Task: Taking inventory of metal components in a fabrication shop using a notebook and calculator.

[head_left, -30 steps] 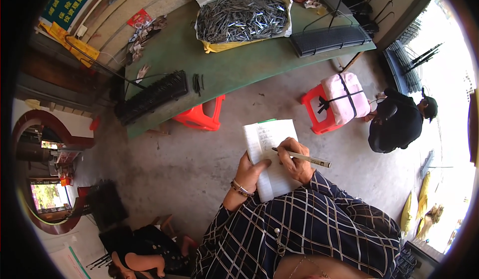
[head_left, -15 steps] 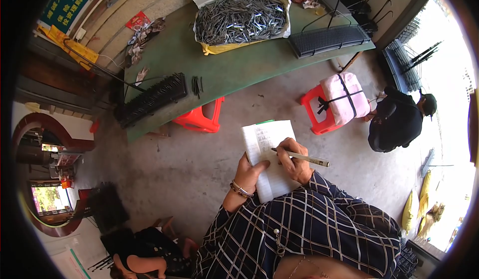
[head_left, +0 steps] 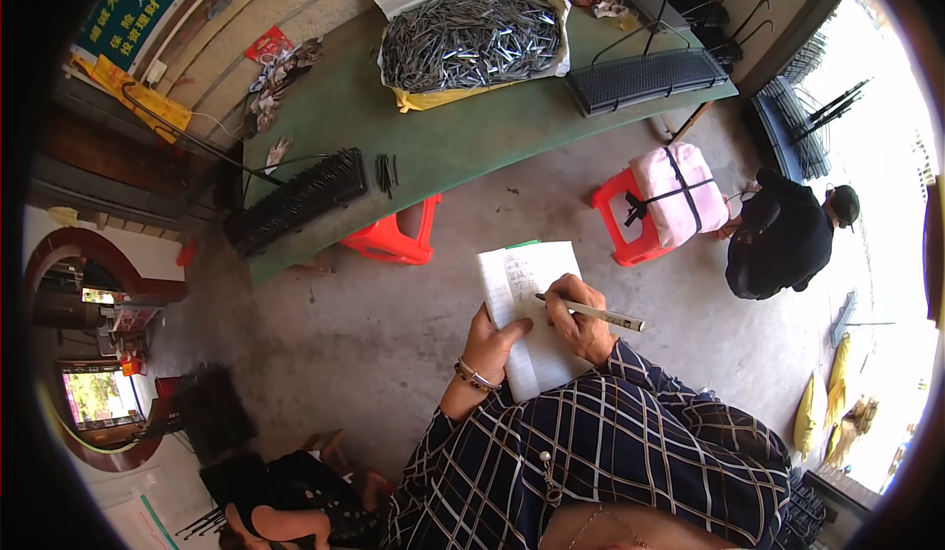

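A lined white notebook [head_left: 539, 365] lies open in front of my body, with a few lines of handwriting on its upper part. My left hand [head_left: 489, 345] grips it from the left edge, thumb on the page and the other fingers hidden beneath. Beaded bracelets circle that wrist. In my right hand [head_left: 581, 322] is a slim pale pen [head_left: 618, 320], pinched with its dark tip at the page just below the writing. The side of the right hand rests against the paper.
Ahead stands a green table [head_left: 325, 122] bearing a sack of dark metal pieces [head_left: 472, 38], a black rack [head_left: 650, 80] and a bristly black frame [head_left: 305, 196]. Red stools [head_left: 399, 235] sit beside it; one holds a pink bundle [head_left: 679, 194]. One person [head_left: 783, 235] bends at right, another [head_left: 305, 496] sits lower left.
The pen's rear end has shifted slightly left and down as my right hand moves a little on the page. My left hand keeps its hold on the notebook.
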`<state>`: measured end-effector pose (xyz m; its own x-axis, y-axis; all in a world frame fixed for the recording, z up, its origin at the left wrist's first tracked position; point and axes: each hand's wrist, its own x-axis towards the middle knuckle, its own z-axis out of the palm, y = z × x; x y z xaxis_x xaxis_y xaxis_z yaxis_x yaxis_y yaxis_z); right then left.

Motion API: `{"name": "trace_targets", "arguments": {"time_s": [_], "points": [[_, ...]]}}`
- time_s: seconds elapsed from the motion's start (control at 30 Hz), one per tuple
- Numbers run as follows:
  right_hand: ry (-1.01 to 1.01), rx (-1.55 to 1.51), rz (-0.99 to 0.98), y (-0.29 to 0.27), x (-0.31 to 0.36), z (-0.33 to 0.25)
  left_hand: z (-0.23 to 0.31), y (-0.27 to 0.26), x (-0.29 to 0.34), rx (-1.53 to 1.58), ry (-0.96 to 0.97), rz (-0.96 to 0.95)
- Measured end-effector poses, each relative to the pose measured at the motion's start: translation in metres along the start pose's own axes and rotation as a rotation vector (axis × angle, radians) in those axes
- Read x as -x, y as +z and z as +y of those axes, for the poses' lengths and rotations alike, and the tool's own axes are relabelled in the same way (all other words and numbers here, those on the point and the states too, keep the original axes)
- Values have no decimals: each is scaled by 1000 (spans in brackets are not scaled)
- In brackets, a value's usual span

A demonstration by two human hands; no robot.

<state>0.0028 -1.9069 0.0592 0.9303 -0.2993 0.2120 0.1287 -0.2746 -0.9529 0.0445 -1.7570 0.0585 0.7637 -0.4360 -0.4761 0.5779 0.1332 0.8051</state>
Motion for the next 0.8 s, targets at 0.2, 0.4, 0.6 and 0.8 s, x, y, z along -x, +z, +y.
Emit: {"name": "trace_targets", "arguments": {"time_s": [0.2, 0.4, 0.6, 0.8], "points": [[-18, 24, -31, -1, 2, 3, -2, -1, -1, -5, -26, -1], [10, -47, 28, -1, 4, 7, -2, 1, -1, -2, -20, -6], [55, -19, 3, -2, 1, 12, -5, 5, -3, 10, -8, 23], [114, -57, -42, 1, -1, 12, -13, 1, -1, 55, -1, 67]]}}
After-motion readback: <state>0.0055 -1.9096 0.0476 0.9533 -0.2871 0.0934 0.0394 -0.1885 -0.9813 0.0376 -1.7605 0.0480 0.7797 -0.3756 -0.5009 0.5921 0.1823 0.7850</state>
